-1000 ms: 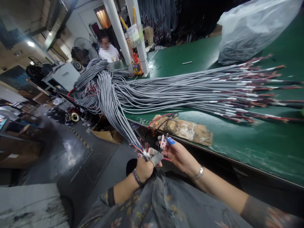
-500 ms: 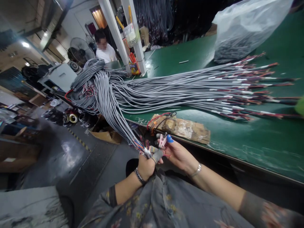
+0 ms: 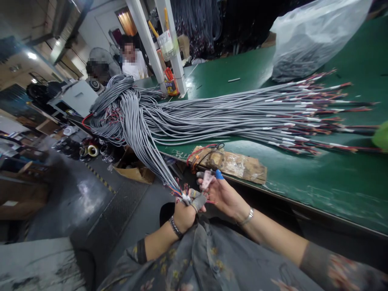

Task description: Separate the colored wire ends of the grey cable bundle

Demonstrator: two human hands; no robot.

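Note:
A thick bundle of grey cables (image 3: 194, 117) lies across the green table (image 3: 318, 169) and hangs off its near edge. My left hand (image 3: 185, 213) is closed round the hanging cable ends, where thin red and blue wires (image 3: 182, 191) stick out; grey tape wraps its thumb. Just to the right, my right hand (image 3: 222, 195) pinches a small pink tool (image 3: 207, 179) close to those wire ends. A blue cot covers one of its fingertips.
A piece of worn cardboard with red and black wire (image 3: 230, 162) lies at the table edge. A large clear plastic bag (image 3: 312, 36) sits at the back right. White posts (image 3: 174, 48) stand on the table. People sit beyond the far left end. An open carton (image 3: 133, 169) is on the floor.
The view has shifted a little. Both hands stay together at the cable ends, and the right hand with the pink tool has edged slightly closer to the wires.

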